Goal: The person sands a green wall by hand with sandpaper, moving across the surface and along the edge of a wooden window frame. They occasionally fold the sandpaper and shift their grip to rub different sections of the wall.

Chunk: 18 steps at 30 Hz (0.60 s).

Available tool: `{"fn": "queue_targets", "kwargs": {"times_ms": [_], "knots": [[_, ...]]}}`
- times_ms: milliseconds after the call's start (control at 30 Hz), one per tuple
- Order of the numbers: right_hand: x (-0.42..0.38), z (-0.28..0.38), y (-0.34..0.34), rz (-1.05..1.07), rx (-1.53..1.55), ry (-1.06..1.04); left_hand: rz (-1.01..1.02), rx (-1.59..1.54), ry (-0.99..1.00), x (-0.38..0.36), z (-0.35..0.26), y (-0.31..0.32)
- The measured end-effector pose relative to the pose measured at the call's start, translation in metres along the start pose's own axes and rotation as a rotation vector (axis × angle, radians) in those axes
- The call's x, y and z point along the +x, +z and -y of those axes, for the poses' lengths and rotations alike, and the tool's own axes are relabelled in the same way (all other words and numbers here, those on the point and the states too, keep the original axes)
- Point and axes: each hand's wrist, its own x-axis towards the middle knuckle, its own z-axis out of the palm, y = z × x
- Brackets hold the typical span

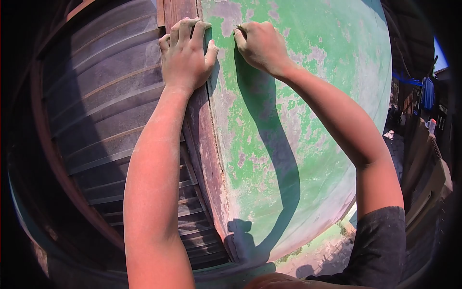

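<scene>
My left hand [186,55] lies with its fingers spread on the worn wooden window frame [198,120], its thumb reaching toward the wall. To its right, my right hand [263,48] is closed in a pinch against the green wall [344,58]. A small dark tip shows at the pinching fingers, but what they hold is too hidden to name. Green paint on the wall is patchy, with bare greyish areas around my right hand and further down. The shadow of my right arm falls across the wall below.
Left of the frame is a window of dark horizontal slats [108,96]. At the far right stand wooden boards [428,188], and blue cloth [427,93] hangs behind them. Paved ground [317,257] shows at the wall's foot.
</scene>
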Motion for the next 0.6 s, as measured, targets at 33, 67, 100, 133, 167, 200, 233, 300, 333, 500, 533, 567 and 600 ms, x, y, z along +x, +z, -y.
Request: {"fn": "queue_targets", "kwargs": {"times_ms": [33, 67, 100, 133, 167, 200, 233, 300, 333, 500, 533, 567, 600], "knots": [[0.004, -0.002, 0.001, 0.004, 0.001, -0.001, 0.009, -0.002, -0.007, -0.001, -0.002, -0.002], [0.007, -0.002, 0.003, -0.048, 0.004, -0.01, 0.022, -0.005, -0.013, -0.002, -0.004, -0.003], [0.008, -0.001, 0.004, -0.099, 0.009, -0.021, 0.027, -0.003, -0.017, -0.003, -0.004, -0.003], [0.004, 0.0, 0.005, -0.092, 0.013, -0.021, 0.029, -0.003, -0.016, -0.005, -0.004, -0.003], [-0.005, 0.003, 0.006, -0.056, -0.033, -0.075, 0.034, -0.003, -0.013, -0.008, -0.005, -0.003], [-0.012, 0.004, 0.008, -0.023, -0.076, -0.127, 0.043, 0.0, -0.013, -0.011, -0.006, -0.004], [-0.016, 0.002, 0.01, -0.021, -0.068, -0.126, 0.049, -0.016, -0.021, -0.014, -0.008, -0.006], [-0.024, -0.003, 0.009, 0.038, -0.126, -0.253, 0.059, -0.024, -0.03, -0.018, -0.009, -0.009], [-0.02, -0.004, 0.005, 0.022, -0.109, -0.202, 0.068, -0.046, -0.033, -0.019, -0.009, -0.01], [-0.005, -0.015, 0.008, -0.128, -0.079, -0.09, 0.096, -0.083, -0.034, -0.03, -0.017, -0.012], [-0.014, -0.011, 0.007, -0.068, -0.1, -0.16, 0.105, -0.088, -0.029, -0.034, -0.02, -0.013], [-0.025, -0.006, 0.007, -0.013, -0.121, -0.232, 0.109, -0.089, -0.023, -0.037, -0.022, -0.014], [-0.038, -0.003, 0.009, 0.03, -0.1, -0.322, 0.129, -0.116, -0.039, -0.038, -0.025, -0.017]]}}
